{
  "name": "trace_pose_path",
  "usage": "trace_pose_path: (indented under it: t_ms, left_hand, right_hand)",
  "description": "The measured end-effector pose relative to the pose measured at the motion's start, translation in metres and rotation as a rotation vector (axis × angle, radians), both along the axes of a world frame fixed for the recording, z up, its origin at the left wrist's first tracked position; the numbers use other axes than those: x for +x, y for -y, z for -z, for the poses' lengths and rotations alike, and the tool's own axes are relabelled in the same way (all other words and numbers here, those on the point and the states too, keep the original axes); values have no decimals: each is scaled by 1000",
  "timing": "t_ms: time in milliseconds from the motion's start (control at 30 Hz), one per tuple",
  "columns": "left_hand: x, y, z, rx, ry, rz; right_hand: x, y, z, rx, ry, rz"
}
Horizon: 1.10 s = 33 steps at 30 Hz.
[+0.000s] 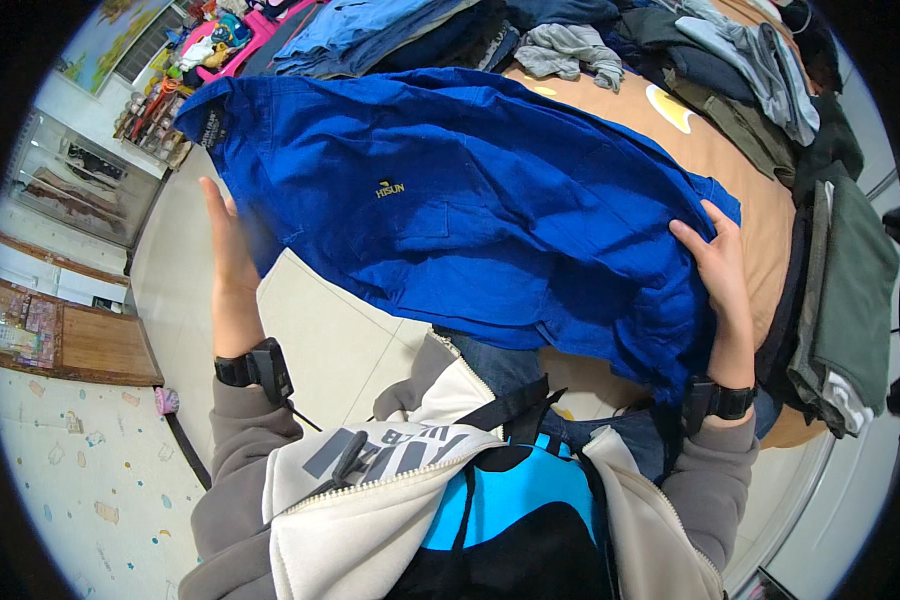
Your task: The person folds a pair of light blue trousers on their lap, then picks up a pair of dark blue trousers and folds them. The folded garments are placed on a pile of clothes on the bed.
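A blue long garment, probably a work jacket (450, 202), is stretched sideways before me, with small yellow lettering and a sewn pocket outline. Its collar end with a dark label is at the upper left. My left hand (232, 240) is upright at the garment's left edge, its thumb and palm showing; some fingers are blurred or hidden, so a grip cannot be told. My right hand (712, 255) pinches the garment's right end between thumb and fingers. Part of the cloth hangs down beside my right wrist.
Behind the garment, a bed with a tan sheet (750, 217) bears folded blue clothes (367, 37), a crumpled grey cloth (570, 52) and a dark green folded garment (855, 285). Tiled floor (330, 315) lies at the left, and a pink plastic chair (259, 37) with items stands farther back.
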<state>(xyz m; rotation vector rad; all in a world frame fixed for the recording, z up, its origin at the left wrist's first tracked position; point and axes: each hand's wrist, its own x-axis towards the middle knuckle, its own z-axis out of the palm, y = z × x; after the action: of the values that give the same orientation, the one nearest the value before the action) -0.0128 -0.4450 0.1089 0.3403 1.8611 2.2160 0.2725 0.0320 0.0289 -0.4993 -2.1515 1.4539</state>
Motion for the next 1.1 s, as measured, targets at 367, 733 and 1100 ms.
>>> trace_pose_path:
  t_ms: [367, 733, 1100]
  left_hand:
    - [35, -25, -16, -82, -30, 5]
    - [25, -6, 1, -204, -156, -49]
    - [36, -8, 57, -33, 84, 97]
  right_hand:
    - [2, -5, 5, -28, 11, -76]
    - [-2, 6, -6, 281, 28, 54]
    - [19, 185, -19, 651, -571, -777]
